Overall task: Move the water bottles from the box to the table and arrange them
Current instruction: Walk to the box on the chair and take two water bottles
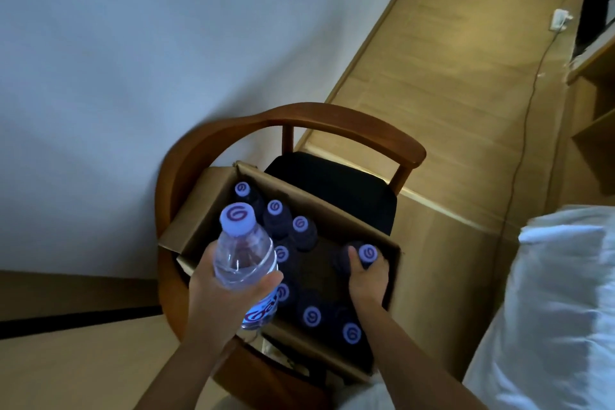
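An open brown cardboard box (pixel 396 280) sits on the black seat of a round-backed wooden armchair (pixel 336 116), its flaps folded outward, and inside it stand clear plastic water bottles with pale lilac caps bearing a dark swirl mark (pixel 275 207); eight caps show in the box, ranged along its far-left and near sides, with a dark bare patch of box floor in the middle. The left hand (pixel 213 289) has its fingers and thumb wrapped round the shoulder of a clear water bottle with a lilac cap and a blue-and-red label (pixel 244 260), held upright above the near-left part of the box, clear of the other caps. The right hand (pixel 367 280) reaches down into the right side of the box, its fingers curled round the neck of a capped bottle standing there (pixel 367 252), close against the right wall of the box. The box fills most of the seat; a strip of black cushion (pixel 336 186) lies bare beyond its far edge. To the left of the chair rises a plain white wall (pixel 116 60); to the right runs a light wooden floor (pixel 449 110) with a thin cable (pixel 529 103) trailing across it, and white bedding (pixel 559 293) lies at the right edge.
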{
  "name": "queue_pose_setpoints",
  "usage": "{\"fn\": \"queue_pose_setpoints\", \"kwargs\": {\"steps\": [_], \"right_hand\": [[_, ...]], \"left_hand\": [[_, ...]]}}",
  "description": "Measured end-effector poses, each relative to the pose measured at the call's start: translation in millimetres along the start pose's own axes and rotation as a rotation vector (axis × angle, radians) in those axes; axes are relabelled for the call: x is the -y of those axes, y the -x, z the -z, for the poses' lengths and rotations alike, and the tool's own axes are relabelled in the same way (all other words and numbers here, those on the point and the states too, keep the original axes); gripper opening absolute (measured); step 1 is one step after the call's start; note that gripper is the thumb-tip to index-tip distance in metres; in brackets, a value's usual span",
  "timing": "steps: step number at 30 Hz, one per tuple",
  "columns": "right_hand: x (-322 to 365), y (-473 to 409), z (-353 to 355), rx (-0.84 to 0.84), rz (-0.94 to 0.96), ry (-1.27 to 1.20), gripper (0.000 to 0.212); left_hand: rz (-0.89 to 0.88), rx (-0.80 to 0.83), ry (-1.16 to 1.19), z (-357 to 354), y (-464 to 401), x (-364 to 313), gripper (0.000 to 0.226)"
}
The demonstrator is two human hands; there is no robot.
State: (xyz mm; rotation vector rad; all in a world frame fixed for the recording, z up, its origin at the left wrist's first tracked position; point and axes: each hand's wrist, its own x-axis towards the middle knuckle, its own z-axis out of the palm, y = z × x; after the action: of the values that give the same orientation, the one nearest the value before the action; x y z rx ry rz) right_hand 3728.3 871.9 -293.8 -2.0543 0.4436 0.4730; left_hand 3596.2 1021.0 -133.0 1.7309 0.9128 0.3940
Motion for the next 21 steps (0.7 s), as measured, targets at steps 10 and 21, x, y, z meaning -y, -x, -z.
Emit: {"fn": "queue_pose_setpoints", "kwargs": {"steps": [10,21], "right_hand": [[85,77,33,0.329,0.627,-0.137,0.021],[106,150,12,0.654,0.902,-0.051,0.011]], "left_hand": [[0.061,-0.100,0.070,1,19,4,0.057],[0.059,-0.405,0.404,60,75,9,0.053]]}}
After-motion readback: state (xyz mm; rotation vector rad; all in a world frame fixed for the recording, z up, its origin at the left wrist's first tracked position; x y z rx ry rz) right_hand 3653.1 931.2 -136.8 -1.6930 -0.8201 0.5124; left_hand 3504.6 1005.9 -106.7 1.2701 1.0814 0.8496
